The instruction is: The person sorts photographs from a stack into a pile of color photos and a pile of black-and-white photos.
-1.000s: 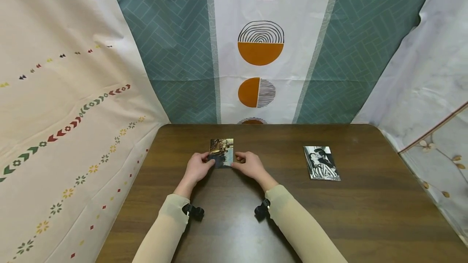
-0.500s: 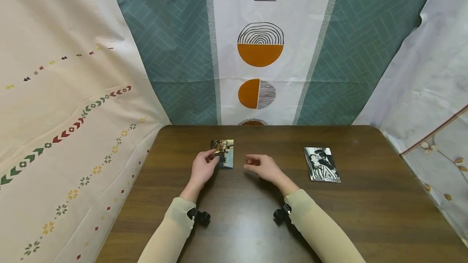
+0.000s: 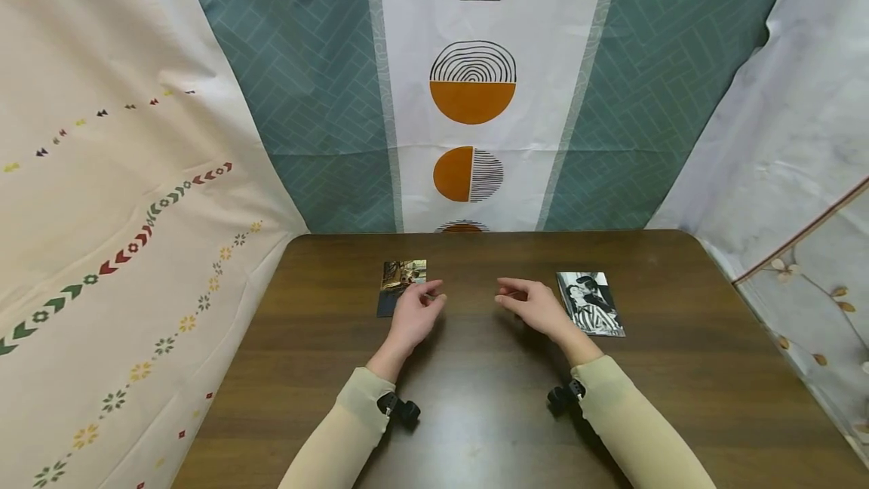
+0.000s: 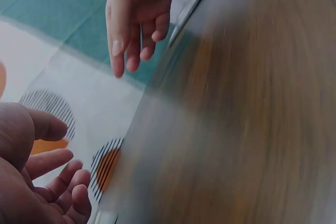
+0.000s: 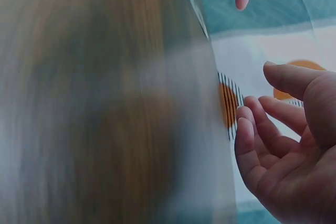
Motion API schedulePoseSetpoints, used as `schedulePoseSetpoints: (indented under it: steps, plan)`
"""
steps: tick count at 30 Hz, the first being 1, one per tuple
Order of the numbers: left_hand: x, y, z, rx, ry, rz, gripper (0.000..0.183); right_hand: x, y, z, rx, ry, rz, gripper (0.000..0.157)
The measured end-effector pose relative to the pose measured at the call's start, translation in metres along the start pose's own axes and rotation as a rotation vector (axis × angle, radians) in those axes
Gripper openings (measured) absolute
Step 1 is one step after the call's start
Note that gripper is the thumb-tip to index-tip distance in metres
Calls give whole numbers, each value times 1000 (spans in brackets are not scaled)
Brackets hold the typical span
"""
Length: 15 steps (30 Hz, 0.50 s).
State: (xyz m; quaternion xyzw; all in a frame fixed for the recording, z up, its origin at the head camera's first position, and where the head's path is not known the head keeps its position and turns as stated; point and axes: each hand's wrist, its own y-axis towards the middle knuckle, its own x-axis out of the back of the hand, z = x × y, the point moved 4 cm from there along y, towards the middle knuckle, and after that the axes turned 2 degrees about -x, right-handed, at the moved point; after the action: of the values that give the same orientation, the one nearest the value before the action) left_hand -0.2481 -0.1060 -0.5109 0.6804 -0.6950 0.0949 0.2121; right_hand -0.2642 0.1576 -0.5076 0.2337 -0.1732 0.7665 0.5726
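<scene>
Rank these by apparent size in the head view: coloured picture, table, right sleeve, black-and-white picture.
Table
Right sleeve
Black-and-white picture
Coloured picture, judged by its visible part; the left hand hides some.

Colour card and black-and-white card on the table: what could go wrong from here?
The left hand overlaps the colour card in the head view; a low sweep might drag it askew.
The right hand is beside the black-and-white card and could nudge it.
Both wrist views show a blurred table and neither card, so contact may go unnoticed there.
</scene>
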Motion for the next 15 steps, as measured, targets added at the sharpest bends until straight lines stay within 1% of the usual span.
schedulePoseSetpoints:
  steps: [2, 9, 12, 15]
  plan:
    - [-10, 0, -5, -17, -11, 18, 37, 9, -3, -5, 1, -8, -8, 53]
    - [-45, -1, -21, -44, -45, 75, 35, 37, -17, -22, -12, -50, -46, 52]
    - [-60, -3, -28, -58, -37, 99, 34, 49, -25, -28, 2, -81, -38, 53]
    - [-77, -5, -34, -59, -41, 134, 34, 62, -34, -34, -5, -123, -40, 54]
